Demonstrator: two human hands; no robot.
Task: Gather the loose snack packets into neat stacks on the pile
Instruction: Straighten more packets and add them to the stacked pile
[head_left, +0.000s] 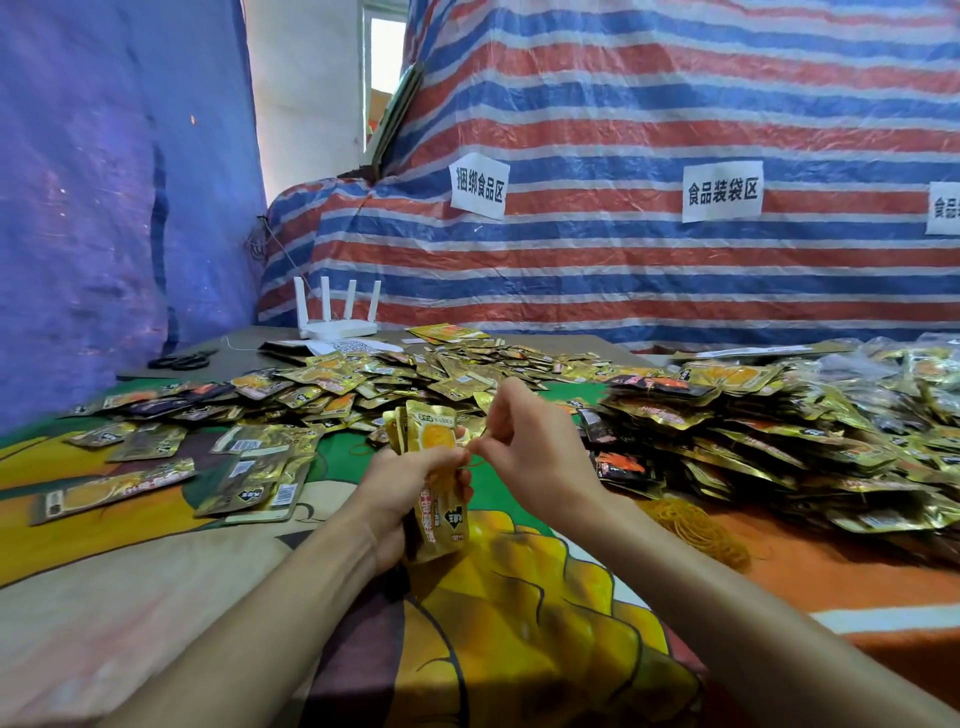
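My left hand (400, 486) grips an upright stack of gold snack packets (434, 470) above the table's middle. My right hand (524, 441) pinches a thin rubber band (475, 461) at the stack's right edge, fingers curled. Loose gold packets (337, 387) lie scattered across the table behind and to the left. A tall pile of bundled packets (727, 431) fills the right side.
A heap of yellow rubber bands (698, 530) lies at the pile's foot on the right. Black scissors (184, 359) and a white router (335, 314) stand at the far left. Striped tarpaulin (623, 130) with paper signs walls the back; a blue sheet hangs left.
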